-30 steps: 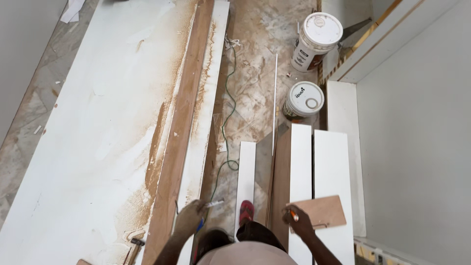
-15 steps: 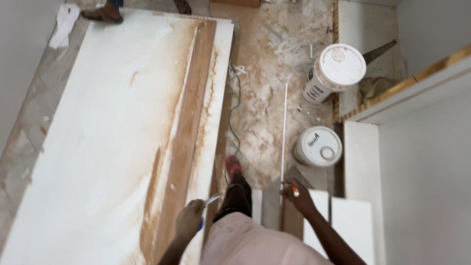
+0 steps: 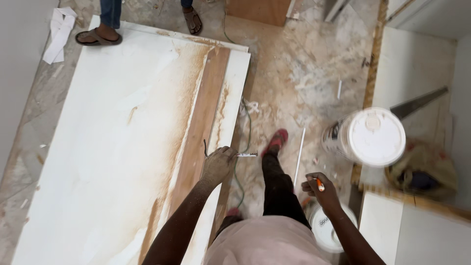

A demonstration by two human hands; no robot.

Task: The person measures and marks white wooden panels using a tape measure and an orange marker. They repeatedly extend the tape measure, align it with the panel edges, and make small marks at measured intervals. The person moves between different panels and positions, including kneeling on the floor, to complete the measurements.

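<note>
At far left, a large white board (image 3: 108,147), streaked with brown sawdust, lies flat on the debris-strewn floor, with a long brown plank (image 3: 201,122) resting along its right side. At the board's far end stand the sandalled feet of a second person (image 3: 98,35). The worker's left hand (image 3: 218,164) is closed around a small metal tool (image 3: 245,155), possibly a square or short rule, though it is too small to tell, held just above the board's right edge beside a green cord (image 3: 245,132) trailing across the floor. A red-shoed foot (image 3: 275,141) steps forward between the hands. The right hand (image 3: 321,190) pinches an orange pencil (image 3: 319,184), tip up, near a thin white strip (image 3: 299,157). At right, a white lidded bucket (image 3: 370,136) stands by a low wall. Marking well here would seem to call for seating the tool flat against the board's edge and brushing dust aside before bringing the pencil across.
</note>
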